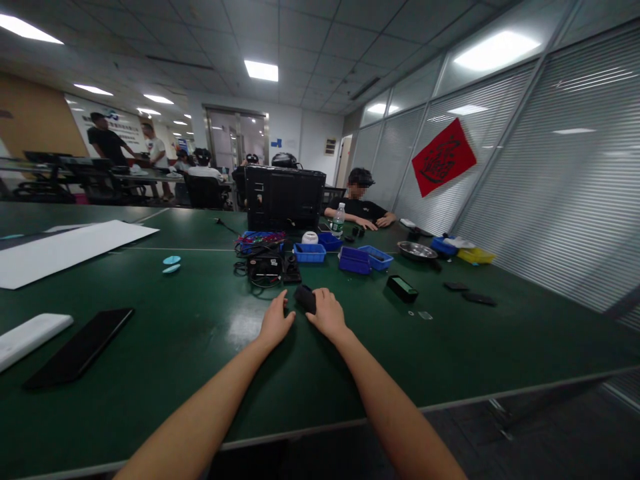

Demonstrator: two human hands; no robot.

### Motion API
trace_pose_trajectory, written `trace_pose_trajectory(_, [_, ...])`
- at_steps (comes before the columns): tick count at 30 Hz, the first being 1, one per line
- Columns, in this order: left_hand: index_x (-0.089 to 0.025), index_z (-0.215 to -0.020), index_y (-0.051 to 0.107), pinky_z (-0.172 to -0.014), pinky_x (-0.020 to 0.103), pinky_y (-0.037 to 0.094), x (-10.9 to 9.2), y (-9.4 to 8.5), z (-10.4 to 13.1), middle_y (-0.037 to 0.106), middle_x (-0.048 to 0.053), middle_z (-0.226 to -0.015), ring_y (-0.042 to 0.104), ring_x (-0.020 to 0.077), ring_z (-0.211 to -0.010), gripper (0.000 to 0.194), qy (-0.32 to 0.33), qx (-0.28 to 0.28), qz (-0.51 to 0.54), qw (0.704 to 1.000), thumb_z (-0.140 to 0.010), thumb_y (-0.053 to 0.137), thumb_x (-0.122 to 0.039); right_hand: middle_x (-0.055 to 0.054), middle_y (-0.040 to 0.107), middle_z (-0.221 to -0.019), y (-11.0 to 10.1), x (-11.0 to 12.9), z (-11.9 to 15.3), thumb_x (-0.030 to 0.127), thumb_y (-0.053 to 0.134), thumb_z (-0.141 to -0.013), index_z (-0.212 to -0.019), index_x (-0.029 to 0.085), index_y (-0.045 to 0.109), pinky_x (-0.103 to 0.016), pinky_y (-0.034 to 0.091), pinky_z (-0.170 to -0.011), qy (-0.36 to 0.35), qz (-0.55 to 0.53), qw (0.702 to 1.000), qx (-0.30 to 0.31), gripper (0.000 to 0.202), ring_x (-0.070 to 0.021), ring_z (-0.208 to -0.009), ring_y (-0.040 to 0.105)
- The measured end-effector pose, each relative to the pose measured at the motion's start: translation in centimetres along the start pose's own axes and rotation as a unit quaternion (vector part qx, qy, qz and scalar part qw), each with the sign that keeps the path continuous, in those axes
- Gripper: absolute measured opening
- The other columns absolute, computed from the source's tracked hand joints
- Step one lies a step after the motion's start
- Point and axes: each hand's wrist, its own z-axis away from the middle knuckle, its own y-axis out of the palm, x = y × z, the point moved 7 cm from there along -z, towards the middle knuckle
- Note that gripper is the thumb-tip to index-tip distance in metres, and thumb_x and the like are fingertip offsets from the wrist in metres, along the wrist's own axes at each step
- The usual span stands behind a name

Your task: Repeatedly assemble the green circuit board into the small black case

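Observation:
My right hand [327,313] is closed around a small black object [305,298] with a rounded, roughly cylindrical shape; its kind cannot be made out. The palm and fingers cover its right side. Just to the left, my left hand [276,320] holds nothing, with its thumb and fingers apart and pointing toward the black object. A narrow gap separates the left fingertips from it. Both hands are low over the green tabletop [310,373]. Beyond them lie a black box-like device [265,266] and tangled cables [244,268].
Behind stand blue bins [309,253], a baseball [310,237], a water bottle [339,220] and a large black case [285,199]. To the right are an open black box [402,289] and a metal bowl [417,251]. A black panel [83,347] lies left. Another person [361,200] sits across.

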Motion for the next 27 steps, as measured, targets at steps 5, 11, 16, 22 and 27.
trace_pose_trajectory(5, [-0.016, -0.128, 0.035, -0.086, 0.033, 0.043, 0.0, -0.1, 0.0, 0.056, 0.009, -0.107, 0.055, 0.0187, -0.096, 0.062, -0.003, -0.001, -0.001, 1.0, -0.07, 0.057, -0.02, -0.006, 0.049, -0.104, -0.1, 1.0, 0.2, 0.033, 0.066, -0.064, -0.099, 0.021, 0.05, -0.031, 0.041, -0.077, -0.046, -0.08, 0.996, -0.009, 0.04, -0.02, -0.094, 0.048])
trace_pose_trajectory(11, [-0.014, -0.126, 0.037, -0.083, 0.033, 0.044, -0.5, -0.4, 0.1, 0.057, 0.011, -0.106, 0.056, 0.0186, -0.093, 0.057, -0.01, -0.004, 0.014, 1.0, -0.073, 0.054, -0.025, -0.003, 0.057, -0.088, 0.8, -1.6, -0.8, 0.037, 0.045, -0.08, -0.088, 0.019, 0.052, -0.029, 0.046, -0.068, 0.063, -0.302, 0.951, -0.01, 0.02, -0.014, -0.074, 0.057])
trace_pose_trajectory(16, [-0.013, -0.124, 0.039, -0.079, 0.031, 0.045, -1.1, -1.0, 0.1, 0.058, 0.011, -0.106, 0.058, 0.0173, -0.091, 0.051, -0.01, -0.018, 0.081, 0.996, -0.081, 0.042, -0.04, 0.0, 0.056, -0.071, 4.2, -1.6, -0.3, 0.039, 0.038, -0.083, -0.093, 0.021, 0.04, -0.027, 0.047, -0.041, 0.171, -0.545, 0.808, 0.148, 0.021, -0.0127, -0.045, 0.057])
trace_pose_trajectory(22, [-0.013, -0.128, 0.034, -0.091, 0.036, 0.039, -2.3, -1.4, 0.8, 0.05, 0.014, -0.12, 0.049, 0.0231, -0.11, 0.069, 0.007, -0.029, 0.027, 0.999, -0.07, 0.057, -0.041, 0.001, 0.058, -0.062, 5.1, -0.5, -0.3, 0.035, 0.047, -0.08, -0.088, 0.018, 0.042, -0.021, 0.044, -0.033, 0.142, -0.596, 0.768, 0.187, 0.019, -0.0126, -0.042, 0.058])
trace_pose_trajectory(27, [-0.015, -0.132, 0.029, -0.096, 0.035, 0.035, -2.8, -0.9, 1.4, 0.045, 0.013, -0.128, 0.044, 0.0243, -0.117, 0.074, -0.002, 0.0, -0.048, 0.999, -0.066, 0.06, -0.027, 0.002, 0.058, -0.06, 4.7, -3.7, -1.3, 0.028, 0.049, -0.078, -0.079, 0.016, 0.046, -0.014, 0.037, -0.029, 0.177, -0.545, 0.813, 0.102, 0.012, -0.0067, -0.038, 0.052])
